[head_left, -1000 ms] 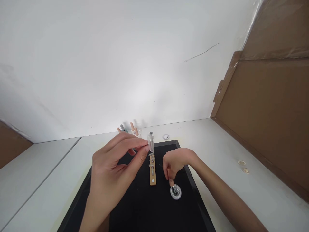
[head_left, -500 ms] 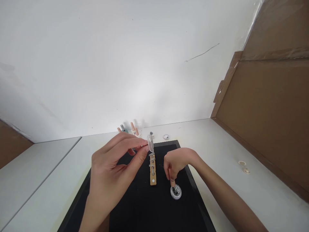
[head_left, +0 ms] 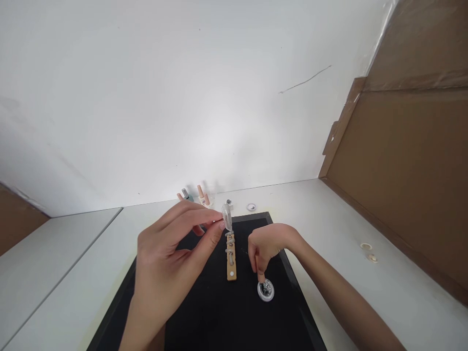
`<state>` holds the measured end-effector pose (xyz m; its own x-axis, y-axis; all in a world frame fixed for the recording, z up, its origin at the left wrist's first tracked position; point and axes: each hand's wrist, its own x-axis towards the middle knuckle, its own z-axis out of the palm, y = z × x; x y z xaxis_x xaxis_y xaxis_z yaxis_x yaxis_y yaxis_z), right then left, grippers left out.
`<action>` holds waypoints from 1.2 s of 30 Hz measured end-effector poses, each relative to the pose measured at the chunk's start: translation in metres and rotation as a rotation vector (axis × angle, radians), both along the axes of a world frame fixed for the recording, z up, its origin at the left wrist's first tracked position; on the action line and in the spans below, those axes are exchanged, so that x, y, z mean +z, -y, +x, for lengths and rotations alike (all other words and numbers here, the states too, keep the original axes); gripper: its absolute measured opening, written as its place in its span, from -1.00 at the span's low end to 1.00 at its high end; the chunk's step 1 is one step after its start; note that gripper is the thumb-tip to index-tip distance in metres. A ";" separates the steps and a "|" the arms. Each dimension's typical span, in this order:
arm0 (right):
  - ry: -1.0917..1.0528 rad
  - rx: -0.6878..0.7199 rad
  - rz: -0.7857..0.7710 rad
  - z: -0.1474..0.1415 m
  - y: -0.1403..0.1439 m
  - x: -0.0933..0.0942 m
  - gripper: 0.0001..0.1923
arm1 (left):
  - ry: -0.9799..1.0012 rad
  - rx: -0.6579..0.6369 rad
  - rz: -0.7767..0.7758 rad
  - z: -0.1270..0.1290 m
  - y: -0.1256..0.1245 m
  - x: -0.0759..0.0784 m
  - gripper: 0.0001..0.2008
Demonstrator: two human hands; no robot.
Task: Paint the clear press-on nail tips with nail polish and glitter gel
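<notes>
My left hand (head_left: 171, 258) is raised above a black mat (head_left: 204, 312) and pinches a small clear nail tip (head_left: 227, 217) between thumb and forefinger. Just below that tip lies a narrow wooden strip (head_left: 230, 257) with several small pieces mounted along it. My right hand (head_left: 266, 246) is curled, one fingertip pressed down into a small round jar (head_left: 265, 291) of silvery glitter on the mat's right side.
Small nail polish bottles (head_left: 193, 194) stand against the white wall behind the mat, with a small round lid (head_left: 250, 206) near them. Two small rings (head_left: 368, 251) lie on the white table at the right. A brown cardboard panel (head_left: 402, 161) stands at the right.
Almost nothing differs: my right fingertip has shifted slightly within the jar. My left hand holds the nail tip in the same spot.
</notes>
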<state>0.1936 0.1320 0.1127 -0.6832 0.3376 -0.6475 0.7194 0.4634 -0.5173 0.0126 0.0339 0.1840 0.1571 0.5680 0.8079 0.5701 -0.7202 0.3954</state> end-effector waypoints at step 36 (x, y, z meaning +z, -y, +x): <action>0.102 0.099 -0.026 -0.002 -0.006 -0.007 -0.72 | 0.006 -0.004 -0.002 0.000 0.000 -0.001 -0.75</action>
<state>0.1921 0.1381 0.1061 -0.6425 0.2544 -0.7228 0.7204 0.5222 -0.4565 0.0123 0.0335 0.1826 0.1550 0.5688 0.8078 0.5646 -0.7219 0.4000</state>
